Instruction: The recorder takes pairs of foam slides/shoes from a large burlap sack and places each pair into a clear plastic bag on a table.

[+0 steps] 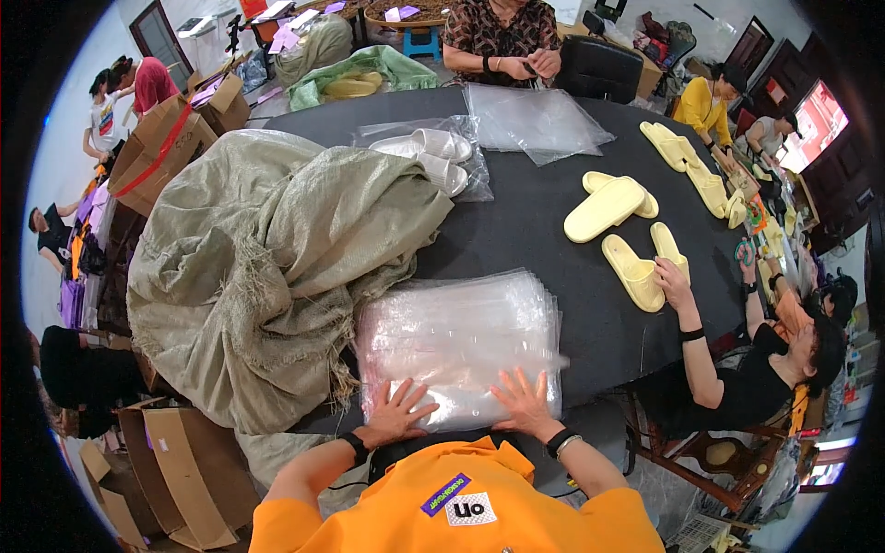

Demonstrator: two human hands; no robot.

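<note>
Head view: wide fisheye worn on head, facing down past orange shirt (396,511) onto near, dark table (516,235).

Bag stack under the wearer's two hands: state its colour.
The bag stack is clear and colourless, with whitish glare; it shows best in the head view.

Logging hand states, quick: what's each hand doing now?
Left hand: open, resting on the clear plastic stack.
Right hand: open, resting on the same stack.
</note>
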